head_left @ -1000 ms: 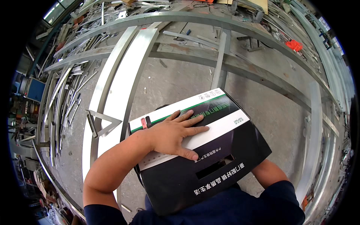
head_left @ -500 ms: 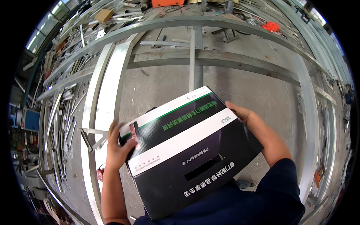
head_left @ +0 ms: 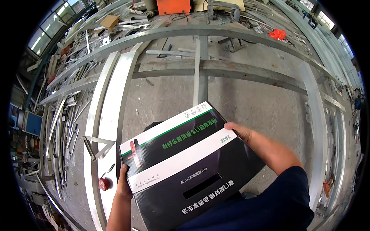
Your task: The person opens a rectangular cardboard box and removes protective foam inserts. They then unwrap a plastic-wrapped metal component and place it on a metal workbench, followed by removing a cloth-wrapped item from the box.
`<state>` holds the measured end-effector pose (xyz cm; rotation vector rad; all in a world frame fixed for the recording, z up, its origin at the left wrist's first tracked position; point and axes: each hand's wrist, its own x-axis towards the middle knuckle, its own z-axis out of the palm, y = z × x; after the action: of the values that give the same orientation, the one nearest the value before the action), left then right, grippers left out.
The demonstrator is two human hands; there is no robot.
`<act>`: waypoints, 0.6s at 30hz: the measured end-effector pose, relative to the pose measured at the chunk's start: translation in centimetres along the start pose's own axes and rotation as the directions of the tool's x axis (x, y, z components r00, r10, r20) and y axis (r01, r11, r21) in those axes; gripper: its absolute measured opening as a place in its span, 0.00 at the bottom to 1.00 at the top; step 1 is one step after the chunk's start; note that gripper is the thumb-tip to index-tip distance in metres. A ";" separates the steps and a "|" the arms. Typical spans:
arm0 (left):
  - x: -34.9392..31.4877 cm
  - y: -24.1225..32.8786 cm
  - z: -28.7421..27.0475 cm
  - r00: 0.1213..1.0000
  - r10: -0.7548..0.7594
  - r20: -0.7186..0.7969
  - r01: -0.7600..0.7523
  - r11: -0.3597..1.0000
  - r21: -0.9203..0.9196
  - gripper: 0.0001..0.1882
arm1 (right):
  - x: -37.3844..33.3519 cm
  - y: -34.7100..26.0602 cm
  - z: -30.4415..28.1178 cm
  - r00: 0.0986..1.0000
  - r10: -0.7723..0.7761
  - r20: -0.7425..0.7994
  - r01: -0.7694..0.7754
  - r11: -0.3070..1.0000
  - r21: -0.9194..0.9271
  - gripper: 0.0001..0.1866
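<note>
— Above the concrete floor (head_left: 165, 90), where is the printed box (head_left: 200, 161)?
— From where I stand: before the person's torso (head_left: 262, 208), just right of the wide beam (head_left: 114, 96)'s right edge. Left grip (head_left: 123, 184): part-closed on the box's left edge. Right grip (head_left: 241, 134): part-closed on its right edge. Finger wrap underneath: hidden, cannot tell.
— Other items?
— Red tape measure (head_left: 104, 184): on the wide beam, toward its left edge. Metal triangle (head_left: 89, 149): just beyond, overlapping the narrower beam (head_left: 98, 102).

A dark navy top (head_left: 227, 215) showed toward five o'clock, its plain right sleeve (head_left: 289, 188) at four o'clock, short, leaving the forearm (head_left: 279, 154) bare. The left hand (head_left: 123, 186) and right hand (head_left: 239, 133) were ungloved, the wrists unadorned.
</note>
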<state>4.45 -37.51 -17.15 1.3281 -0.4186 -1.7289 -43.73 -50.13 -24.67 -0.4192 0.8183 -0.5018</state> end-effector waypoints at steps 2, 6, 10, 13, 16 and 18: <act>0.8 0.5 0.9 0.998 0.029 -0.047 -0.031 0.999 -0.030 0.35 | -0.3 0.8 -0.6 0.997 -0.064 -0.035 0.064 0.998 -0.006 0.34; 3.6 2.5 4.7 0.998 -0.001 -0.061 -0.002 0.999 -0.043 0.33 | -1.5 1.8 -2.3 0.956 -0.209 -0.205 0.203 0.978 -0.050 0.29; 7.6 5.0 10.3 0.994 -0.057 0.095 0.050 0.996 0.067 0.38 | -4.4 2.3 -6.1 0.833 -0.367 -0.415 0.398 0.917 -0.011 0.28; 12.7 5.5 15.5 0.943 -0.185 0.276 0.126 0.968 0.217 0.47 | -7.7 5.3 -14.5 0.766 -0.361 -0.533 0.465 0.882 0.072 0.38; 15.1 5.6 19.8 0.952 -0.112 0.286 -0.014 0.914 0.405 0.50 | -10.7 4.5 -12.8 0.733 -0.336 -0.591 0.500 0.856 0.133 0.41; 18.2 5.1 21.1 0.886 -0.214 0.412 0.027 0.910 0.413 0.53 | -12.6 6.0 -12.9 0.704 -0.341 -0.623 0.557 0.809 0.186 0.41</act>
<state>-12.79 -59.95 -16.56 1.2344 -1.0168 -2.1450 -59.44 -40.15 -28.44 -0.1103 1.1703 -1.2801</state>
